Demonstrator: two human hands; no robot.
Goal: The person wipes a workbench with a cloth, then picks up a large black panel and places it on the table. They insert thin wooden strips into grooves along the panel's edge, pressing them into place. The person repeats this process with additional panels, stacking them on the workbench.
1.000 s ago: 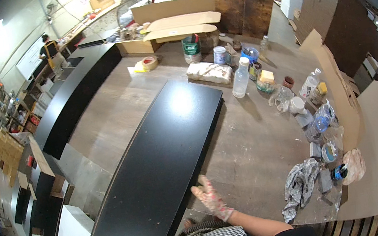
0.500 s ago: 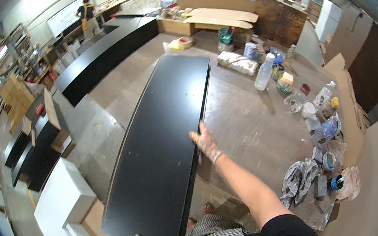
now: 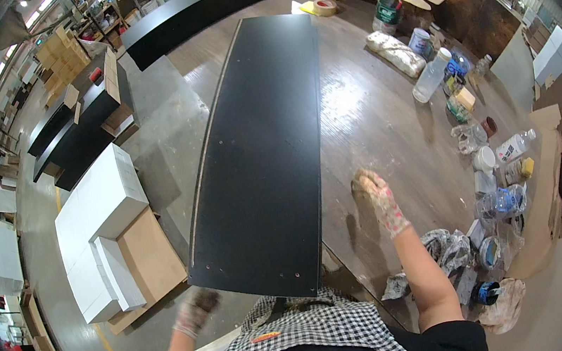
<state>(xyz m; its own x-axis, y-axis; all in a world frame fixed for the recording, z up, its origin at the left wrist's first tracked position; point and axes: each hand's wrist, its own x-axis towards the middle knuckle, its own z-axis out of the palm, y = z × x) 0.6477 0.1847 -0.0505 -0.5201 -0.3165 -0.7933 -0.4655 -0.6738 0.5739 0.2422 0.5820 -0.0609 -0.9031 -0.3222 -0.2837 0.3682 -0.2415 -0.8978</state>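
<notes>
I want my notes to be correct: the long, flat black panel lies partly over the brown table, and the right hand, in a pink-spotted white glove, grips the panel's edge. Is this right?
Not quite: in the head view, the right hand is apart from the long, flat black panel, over the brown table to the panel's right. The rest stands.

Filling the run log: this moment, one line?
black panel: on table, near end overhanging | left hand: beside near-left corner, contact unclear | right hand: open, over table
</notes>
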